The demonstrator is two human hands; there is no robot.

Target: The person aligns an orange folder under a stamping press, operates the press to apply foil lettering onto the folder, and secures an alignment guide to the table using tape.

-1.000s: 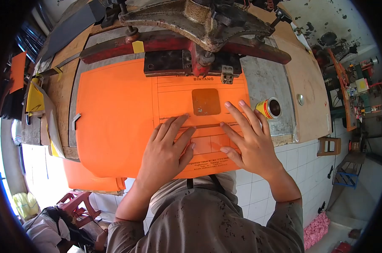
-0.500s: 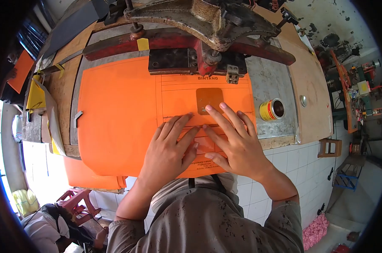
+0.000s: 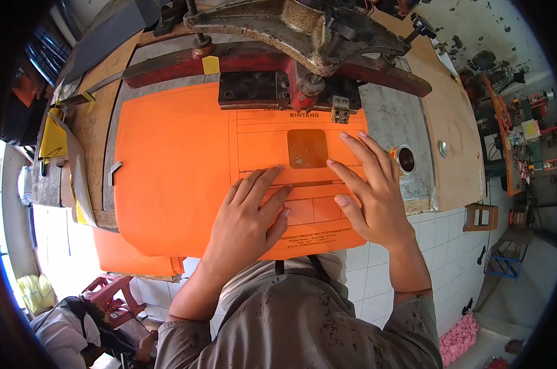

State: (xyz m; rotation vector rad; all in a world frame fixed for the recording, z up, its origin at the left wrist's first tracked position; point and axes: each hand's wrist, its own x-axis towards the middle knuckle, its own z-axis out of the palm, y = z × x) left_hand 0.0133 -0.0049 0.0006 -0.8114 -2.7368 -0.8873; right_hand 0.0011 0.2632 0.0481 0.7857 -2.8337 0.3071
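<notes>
A large orange folder sheet [image 3: 171, 166] with printed black lines and lettering lies in front of me. My left hand [image 3: 241, 212] rests on its lower middle, palm down with fingers stretched out. Fingers spread, my right hand [image 3: 377, 197] is over the sheet's right edge and holds nothing. Its index fingertip is by the lower right corner of a brown, semi-transparent square [image 3: 307, 148] on the print. Just beyond that hand stands a small open can [image 3: 406, 158] with dark contents, partly hidden by the fingers.
A heavy press with a red bar [image 3: 247, 60] and a black block [image 3: 250, 92] overhangs the sheet's far edge. More orange sheets [image 3: 137, 253] sit lower at the left. A metal knob [image 3: 442, 147] is on the right board. Another person [image 3: 69, 335] is at lower left.
My right hand has shifted right and slightly away from me, uncovering the square and more print, and now covers part of the can. My left hand stays in place.
</notes>
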